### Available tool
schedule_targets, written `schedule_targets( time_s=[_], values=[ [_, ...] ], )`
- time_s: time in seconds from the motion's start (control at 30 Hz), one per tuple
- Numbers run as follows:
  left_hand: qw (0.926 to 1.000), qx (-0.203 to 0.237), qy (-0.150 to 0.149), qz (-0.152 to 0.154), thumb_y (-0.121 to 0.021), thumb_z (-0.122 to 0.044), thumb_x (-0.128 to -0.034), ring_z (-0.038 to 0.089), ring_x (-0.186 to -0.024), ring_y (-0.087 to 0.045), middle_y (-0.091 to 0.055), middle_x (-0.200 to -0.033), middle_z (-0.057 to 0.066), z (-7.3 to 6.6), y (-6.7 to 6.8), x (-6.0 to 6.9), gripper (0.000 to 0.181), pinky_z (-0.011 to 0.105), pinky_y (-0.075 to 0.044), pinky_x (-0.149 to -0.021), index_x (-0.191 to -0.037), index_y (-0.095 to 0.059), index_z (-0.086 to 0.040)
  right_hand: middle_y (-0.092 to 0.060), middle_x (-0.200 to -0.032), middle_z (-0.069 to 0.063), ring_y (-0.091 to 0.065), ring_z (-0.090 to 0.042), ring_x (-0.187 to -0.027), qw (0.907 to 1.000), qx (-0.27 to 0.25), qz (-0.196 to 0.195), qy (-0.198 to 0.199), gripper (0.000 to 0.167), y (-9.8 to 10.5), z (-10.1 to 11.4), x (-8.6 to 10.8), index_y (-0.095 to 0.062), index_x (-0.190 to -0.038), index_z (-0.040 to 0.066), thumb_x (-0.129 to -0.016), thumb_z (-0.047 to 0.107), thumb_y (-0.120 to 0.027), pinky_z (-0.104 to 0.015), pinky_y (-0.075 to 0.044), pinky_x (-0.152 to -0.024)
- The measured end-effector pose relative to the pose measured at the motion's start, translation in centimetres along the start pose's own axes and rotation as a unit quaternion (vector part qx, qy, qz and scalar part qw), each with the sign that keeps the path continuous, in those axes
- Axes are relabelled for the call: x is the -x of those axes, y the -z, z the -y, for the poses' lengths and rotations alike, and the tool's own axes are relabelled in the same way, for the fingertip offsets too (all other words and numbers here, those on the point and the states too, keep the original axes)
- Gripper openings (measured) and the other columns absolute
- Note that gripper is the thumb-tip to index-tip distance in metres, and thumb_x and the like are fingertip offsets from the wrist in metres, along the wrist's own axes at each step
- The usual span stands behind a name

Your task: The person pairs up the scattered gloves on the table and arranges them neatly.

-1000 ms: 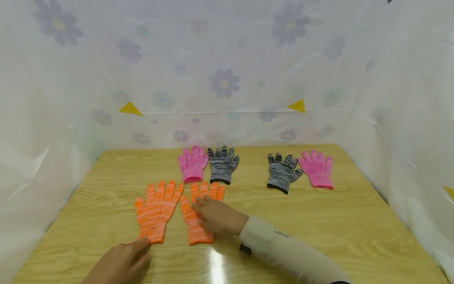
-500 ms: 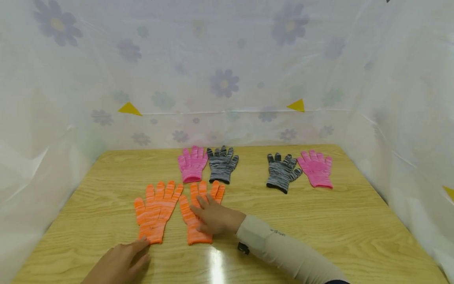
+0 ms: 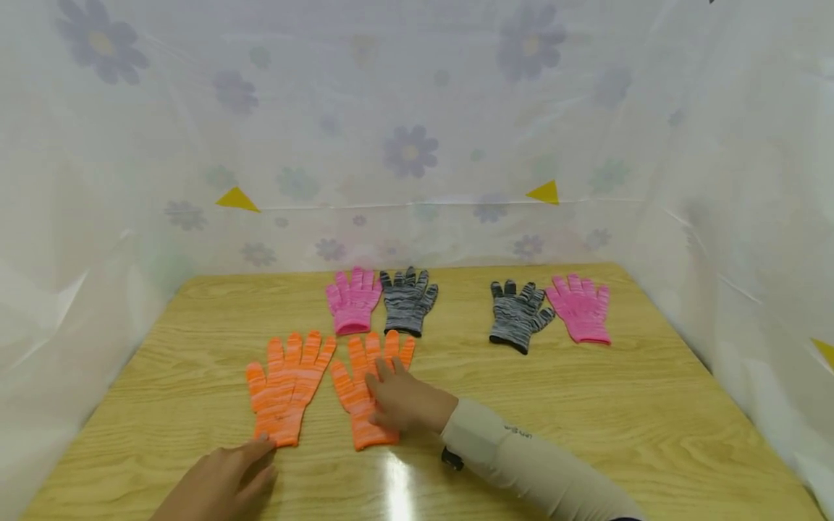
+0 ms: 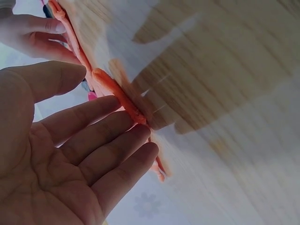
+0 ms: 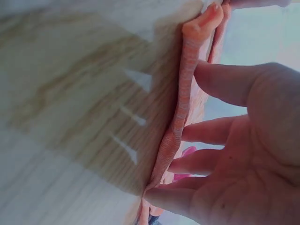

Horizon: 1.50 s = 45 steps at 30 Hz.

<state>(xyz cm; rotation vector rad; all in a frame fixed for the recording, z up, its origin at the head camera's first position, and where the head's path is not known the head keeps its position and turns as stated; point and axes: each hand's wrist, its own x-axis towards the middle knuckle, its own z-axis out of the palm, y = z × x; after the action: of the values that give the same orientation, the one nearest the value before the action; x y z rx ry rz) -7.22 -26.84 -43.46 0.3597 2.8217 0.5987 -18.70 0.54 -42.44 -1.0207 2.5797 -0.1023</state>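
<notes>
Two orange striped gloves lie flat side by side near the front left of the table. On the cuff of the left orange glove (image 3: 281,405) rest the fingertips of my left hand (image 3: 218,479); in the left wrist view that hand (image 4: 79,145) has its fingers extended against orange fabric. My right hand (image 3: 407,396) lies over the palm of the right orange glove (image 3: 365,412), covering part of it. In the right wrist view the fingers and thumb of this hand (image 5: 234,145) are spread and touch the fabric (image 5: 180,103) from above.
Behind are a pink glove (image 3: 354,304) touching a grey glove (image 3: 407,304). Farther right, another grey glove (image 3: 515,318) touches a second pink one (image 3: 582,310). A flowered sheet (image 3: 410,87) encloses the wooden table (image 3: 586,405) at the back and sides.
My right hand has shifted slightly right, and the cuff of the right orange glove has moved right with it. That glove's fingers are spread more evenly. My left hand has stayed put.
</notes>
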Motion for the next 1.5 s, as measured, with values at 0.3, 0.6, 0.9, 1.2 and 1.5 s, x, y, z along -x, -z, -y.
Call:
schedule_targets(
  time_s=[0.3, 0.6, 0.9, 1.2, 1.5],
  values=[
    [1.0000, -0.007, 0.000, -0.003, -0.068, -0.031, -0.0872, 0.024, -0.090, -0.069, -0.070, -0.107, 0.009, -0.2, 0.0, 0.1, 0.041, 0.040, -0.056, -0.075, -0.117, -0.065, -0.004, -0.016, -0.157, -0.020, -0.013, -0.032, -0.146, 0.9998, -0.006, 0.017, -0.004, 0.069, -0.1, 0.2, 0.2, -0.026, -0.152, 0.012, -0.096, 0.038, -0.056, -0.046, -0.011, -0.119],
    [0.9992, -0.005, -0.036, -0.016, -0.066, -0.031, -0.0891, 0.025, -0.087, -0.070, -0.070, -0.106, 0.012, 0.2, -0.2, 0.3, 0.042, 0.041, -0.056, -0.072, -0.116, -0.064, 0.000, -0.026, -0.154, -0.020, -0.022, -0.036, -0.143, 0.9983, -0.036, -0.037, 0.025, 0.069, 0.1, -0.8, 0.8, -0.031, -0.150, 0.012, -0.093, 0.035, -0.061, -0.044, -0.018, -0.117],
    [0.9989, -0.008, -0.044, -0.016, -0.065, -0.031, -0.0901, 0.011, -0.076, -0.066, -0.071, -0.099, 0.007, 0.1, 0.0, 0.4, 0.037, 0.035, -0.055, -0.066, -0.114, -0.064, -0.003, -0.051, -0.138, -0.014, -0.046, -0.028, -0.129, 0.9888, -0.026, -0.126, 0.075, 0.054, 0.4, -1.0, 2.9, -0.047, -0.140, 0.010, -0.092, 0.028, -0.064, -0.042, -0.037, -0.108],
    [0.9993, -0.003, -0.035, -0.011, -0.065, -0.030, -0.0901, -0.003, -0.063, -0.046, -0.068, -0.087, -0.004, -0.2, 0.1, 0.3, 0.029, 0.025, -0.046, -0.057, -0.110, -0.064, -0.009, -0.060, -0.097, 0.003, -0.051, -0.010, -0.085, 0.9809, 0.001, -0.142, 0.133, 0.031, -0.4, -0.3, 5.0, -0.065, -0.115, 0.015, -0.087, 0.027, -0.069, -0.022, -0.045, -0.073],
    [0.9986, -0.006, -0.049, -0.020, -0.066, -0.029, -0.0898, -0.004, -0.064, -0.050, -0.070, -0.089, 0.000, -0.2, 0.1, 0.5, 0.030, 0.026, -0.048, -0.057, -0.110, -0.064, -0.007, -0.040, -0.071, 0.011, -0.036, -0.006, -0.063, 0.9774, 0.037, -0.114, 0.174, 0.012, -0.4, 0.7, 5.4, -0.058, -0.081, 0.019, -0.081, 0.021, -0.071, -0.019, -0.029, -0.057]
  ],
)
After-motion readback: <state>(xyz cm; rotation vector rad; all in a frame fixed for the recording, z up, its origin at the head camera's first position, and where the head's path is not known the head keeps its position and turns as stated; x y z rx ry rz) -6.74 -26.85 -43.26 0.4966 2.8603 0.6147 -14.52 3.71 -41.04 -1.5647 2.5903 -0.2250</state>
